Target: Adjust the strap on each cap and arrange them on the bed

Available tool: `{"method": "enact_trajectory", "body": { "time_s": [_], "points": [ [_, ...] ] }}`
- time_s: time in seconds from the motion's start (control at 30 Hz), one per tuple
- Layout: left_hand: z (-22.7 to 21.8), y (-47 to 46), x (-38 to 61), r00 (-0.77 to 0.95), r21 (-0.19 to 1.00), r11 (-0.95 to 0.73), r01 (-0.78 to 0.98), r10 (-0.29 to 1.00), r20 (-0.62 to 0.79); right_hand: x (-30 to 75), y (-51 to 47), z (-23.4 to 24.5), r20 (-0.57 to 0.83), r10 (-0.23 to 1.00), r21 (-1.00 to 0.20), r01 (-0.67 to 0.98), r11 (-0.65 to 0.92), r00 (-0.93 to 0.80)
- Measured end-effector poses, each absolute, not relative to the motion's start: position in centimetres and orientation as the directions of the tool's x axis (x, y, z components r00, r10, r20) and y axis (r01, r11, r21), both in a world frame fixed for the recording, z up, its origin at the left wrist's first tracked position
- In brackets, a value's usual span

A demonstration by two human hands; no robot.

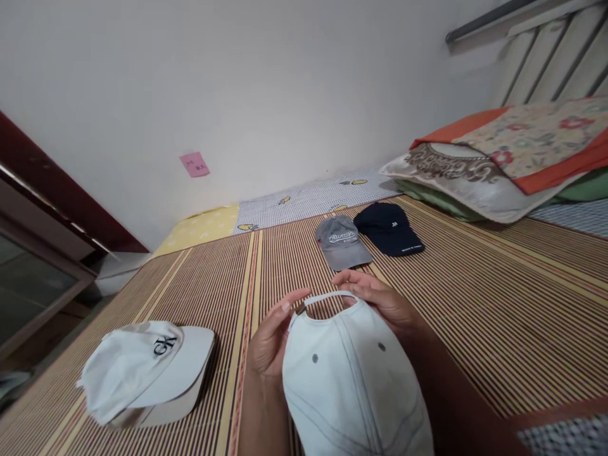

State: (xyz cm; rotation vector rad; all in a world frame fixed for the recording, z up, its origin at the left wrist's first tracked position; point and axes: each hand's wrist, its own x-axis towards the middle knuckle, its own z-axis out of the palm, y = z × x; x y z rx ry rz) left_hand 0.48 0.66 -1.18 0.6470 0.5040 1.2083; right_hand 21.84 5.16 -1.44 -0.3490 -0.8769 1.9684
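Pale baseball cap (354,386) is near centre, strap opening on its far side; can't tell if it touches the striped mat (199,278). Left hand (268,342) is half-curled, holding the rim by the metal buckle (301,308). Right hand (380,301) has the strap's other end, fingers loosely bent. Should be light, soft-crowned, easily dented, not fragile, low slip. Best hold: stitched rim either side of the back strap (327,296), which looks bendy. White CK cap (137,370) sits near left.
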Motion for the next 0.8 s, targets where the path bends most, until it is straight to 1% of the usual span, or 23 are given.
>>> {"method": "enact_trajectory", "body": {
  "time_s": [0.1,0.17,0.27,0.33,0.47,0.6,0.73,0.8],
  "points": [
    [-1.3,0.6,0.4,0.288,0.734,0.217,-0.643,0.957,-0.030,21.8,5.3,-1.6,0.116,0.839,-0.662,-0.672,-0.333,-0.531],
    [-1.3,0.6,0.4,0.288,0.740,0.214,-0.638,0.957,-0.029,21.6,5.4,-1.8,0.159,0.817,-0.642,-0.687,-0.341,-0.554],
    [-1.3,0.7,0.4,0.307,0.695,0.223,-0.684,0.952,-0.003,21.2,5.5,-2.2,0.249,0.768,-0.625,-0.703,-0.338,-0.591],
    [-1.4,0.8,0.5,0.329,0.652,0.241,-0.719,0.944,0.013,20.9,5.6,-2.4,0.281,0.752,-0.616,-0.713,-0.334,-0.596],
    [-1.7,0.7,0.8,0.346,0.590,0.272,-0.760,0.938,0.013,20.7,5.7,-2.5,0.261,0.778,-0.608,-0.723,-0.327,-0.571],
    [-1.9,0.6,0.9,0.312,0.564,0.248,-0.787,0.950,0.018,20.7,5.6,-2.2,0.228,0.802,-0.591,-0.733,-0.337,-0.552],
    [-2.0,0.6,0.9,0.336,0.595,0.263,-0.760,0.942,0.012,20.7,5.5,-2.1,0.228,0.798,-0.589,-0.732,-0.343,-0.558],
    [-1.9,0.6,0.8,0.338,0.620,0.247,-0.745,0.940,0.032,20.7,5.5,-2.2,0.229,0.796,-0.596,-0.727,-0.341,-0.561]
  ]
}}
